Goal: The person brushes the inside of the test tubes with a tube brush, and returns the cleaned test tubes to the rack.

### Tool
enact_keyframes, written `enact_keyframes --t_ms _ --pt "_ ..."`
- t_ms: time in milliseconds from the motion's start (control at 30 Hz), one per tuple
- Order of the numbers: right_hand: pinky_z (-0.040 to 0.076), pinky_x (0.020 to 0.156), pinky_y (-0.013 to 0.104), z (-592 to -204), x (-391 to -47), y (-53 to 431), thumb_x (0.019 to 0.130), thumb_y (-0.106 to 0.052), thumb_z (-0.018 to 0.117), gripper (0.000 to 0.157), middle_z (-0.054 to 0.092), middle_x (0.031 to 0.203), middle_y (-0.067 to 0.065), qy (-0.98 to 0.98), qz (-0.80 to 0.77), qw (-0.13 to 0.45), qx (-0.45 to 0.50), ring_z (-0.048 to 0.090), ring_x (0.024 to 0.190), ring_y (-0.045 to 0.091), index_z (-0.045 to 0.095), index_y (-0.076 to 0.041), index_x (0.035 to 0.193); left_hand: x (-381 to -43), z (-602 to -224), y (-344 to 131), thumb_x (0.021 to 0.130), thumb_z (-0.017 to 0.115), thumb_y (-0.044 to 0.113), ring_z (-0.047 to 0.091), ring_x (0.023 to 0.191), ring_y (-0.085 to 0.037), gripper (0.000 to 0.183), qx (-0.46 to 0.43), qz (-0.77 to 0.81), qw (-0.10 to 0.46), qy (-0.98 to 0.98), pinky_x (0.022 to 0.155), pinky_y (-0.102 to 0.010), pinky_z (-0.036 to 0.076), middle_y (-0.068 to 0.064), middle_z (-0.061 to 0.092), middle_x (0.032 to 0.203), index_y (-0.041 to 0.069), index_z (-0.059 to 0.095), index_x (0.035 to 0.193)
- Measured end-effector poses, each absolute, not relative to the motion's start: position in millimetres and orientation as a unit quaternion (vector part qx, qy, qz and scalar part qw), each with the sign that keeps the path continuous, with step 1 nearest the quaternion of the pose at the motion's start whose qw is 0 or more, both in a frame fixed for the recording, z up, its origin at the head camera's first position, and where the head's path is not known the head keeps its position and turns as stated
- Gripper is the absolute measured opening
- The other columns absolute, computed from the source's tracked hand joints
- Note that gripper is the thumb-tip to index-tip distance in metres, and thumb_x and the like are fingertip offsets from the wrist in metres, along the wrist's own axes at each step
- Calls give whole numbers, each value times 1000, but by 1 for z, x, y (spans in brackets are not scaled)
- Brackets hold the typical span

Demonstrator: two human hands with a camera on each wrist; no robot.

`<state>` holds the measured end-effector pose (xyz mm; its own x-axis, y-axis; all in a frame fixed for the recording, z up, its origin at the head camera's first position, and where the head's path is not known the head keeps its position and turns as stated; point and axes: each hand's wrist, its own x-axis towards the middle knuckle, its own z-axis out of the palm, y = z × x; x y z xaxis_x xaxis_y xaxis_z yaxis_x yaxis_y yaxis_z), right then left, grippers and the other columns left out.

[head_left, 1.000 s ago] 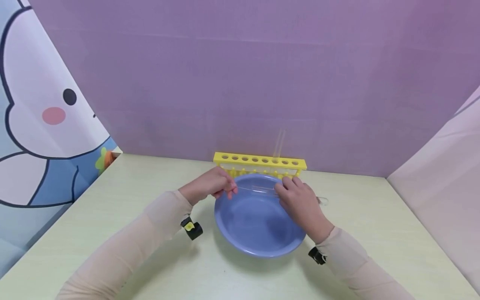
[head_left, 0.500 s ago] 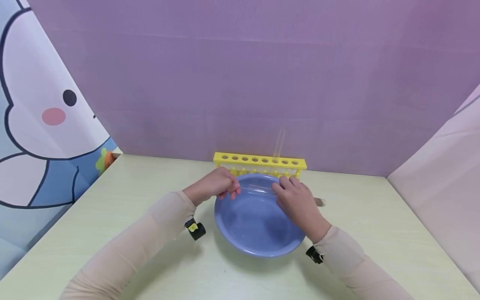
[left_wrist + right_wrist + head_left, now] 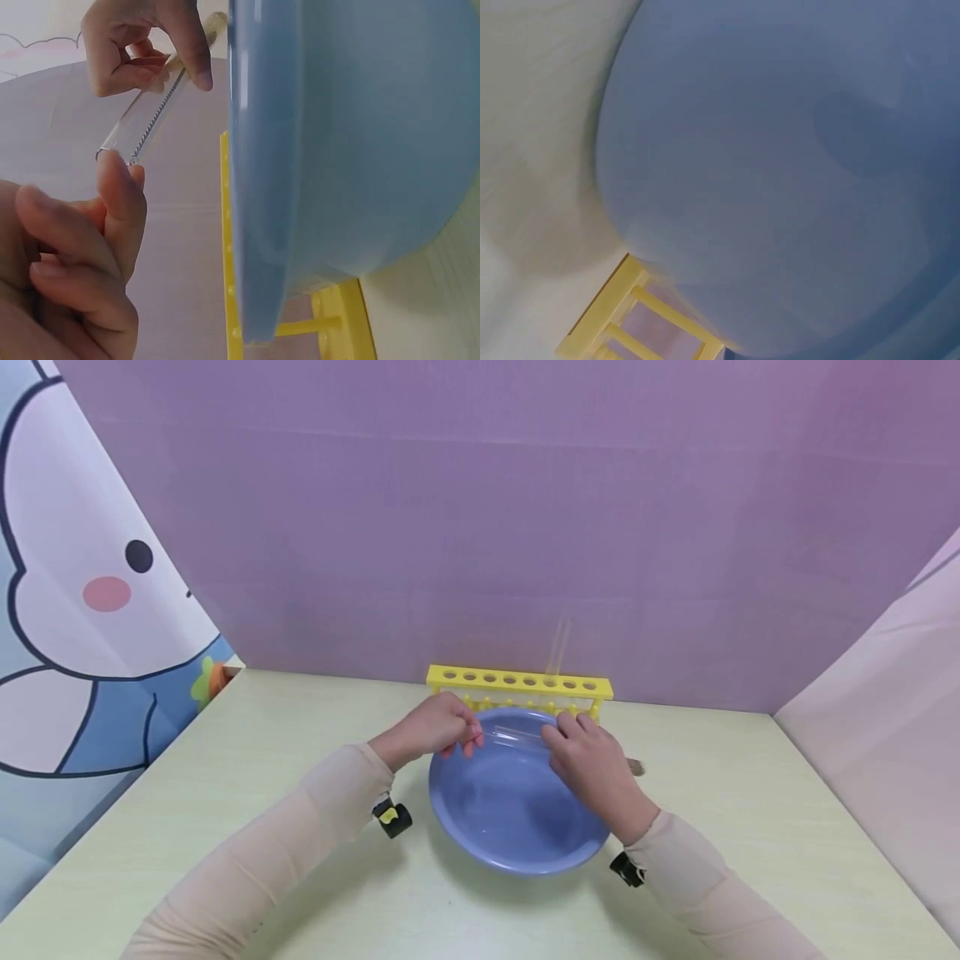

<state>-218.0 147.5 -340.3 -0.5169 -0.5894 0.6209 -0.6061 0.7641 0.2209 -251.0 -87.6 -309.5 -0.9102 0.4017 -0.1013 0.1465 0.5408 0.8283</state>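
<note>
My right hand [image 3: 594, 768] grips a clear glass test tube [image 3: 517, 737] held sideways over the far part of the blue basin [image 3: 517, 852]. The twisted wire of a test tube brush [image 3: 157, 116] runs inside the tube. Its brownish bristles [image 3: 635, 767] show at the tube's closed end, right of my right hand. At the tube's mouth, my left hand [image 3: 442, 727] pinches the wire handle, most of which its fingers hide. The left wrist view has both hands, the tube and the wire; neither hand appears in the right wrist view.
Behind the basin stands a yellow test tube rack [image 3: 517, 680] with a row of holes. Another clear test tube [image 3: 558, 647] sticks up from it, slightly tilted. All rest on a pale table [image 3: 322, 710] backed by a purple cloth [image 3: 480, 527].
My left hand has moved slightly right, while my right hand and the tube have shifted a little left. The bristles now reach the tube's closed end.
</note>
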Motion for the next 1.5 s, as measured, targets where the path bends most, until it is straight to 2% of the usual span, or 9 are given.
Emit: enact_keyframes --t_ms 433,600,733,1000,1200,1367,1500 --pt "43 49 25 -333 -215 151 73 -8 79 24 51 77 6 -888 26 323 328 45 67 19 59 -7 86 -247 -304 -88 91 57 8 44 43 -13 19 169 423 114 883 46 -23 39 -3 62 60 0 71 82" --pt "45 51 26 -333 -215 153 73 -10 80 26 53 78 6 -892 34 313 325 47 69 20 59 -6 88 -245 -303 -87 91 58 10 45 43 -12 20 165 413 104 890 46 -23 39 -3 62 60 4 72 79" --pt "45 52 26 -332 -215 154 73 -9 79 25 54 78 6 -892 48 310 326 48 70 20 60 -6 88 -244 -302 -87 91 58 10 46 44 -13 21 168 411 92 891 45 -23 40 -3 63 60 8 72 76" --pt "48 56 28 -330 -215 157 74 -9 79 21 58 81 5 -896 65 297 324 51 73 20 63 -7 87 -243 -301 -87 91 59 11 47 44 -14 20 166 398 74 899 45 -22 38 -10 67 68 8 73 77" --pt "50 60 30 -327 -213 158 75 -10 78 20 61 84 4 -903 78 278 319 54 77 19 66 -6 91 -242 -300 -87 91 60 10 48 44 -13 19 167 391 62 903 45 -23 41 -8 68 68 9 73 78" --pt "51 61 31 -326 -213 159 76 -9 77 20 62 86 5 -904 83 268 324 56 79 20 68 -5 94 -242 -303 -87 90 60 9 46 43 -12 18 181 380 40 906 45 -23 43 -6 67 68 9 74 80" --pt "52 62 31 -326 -214 160 76 -8 77 21 64 87 5 -901 86 263 335 57 80 20 69 -4 95 -242 -306 -87 89 60 5 50 49 -9 17 215 354 -7 910 47 -22 43 -2 66 65 10 75 82"
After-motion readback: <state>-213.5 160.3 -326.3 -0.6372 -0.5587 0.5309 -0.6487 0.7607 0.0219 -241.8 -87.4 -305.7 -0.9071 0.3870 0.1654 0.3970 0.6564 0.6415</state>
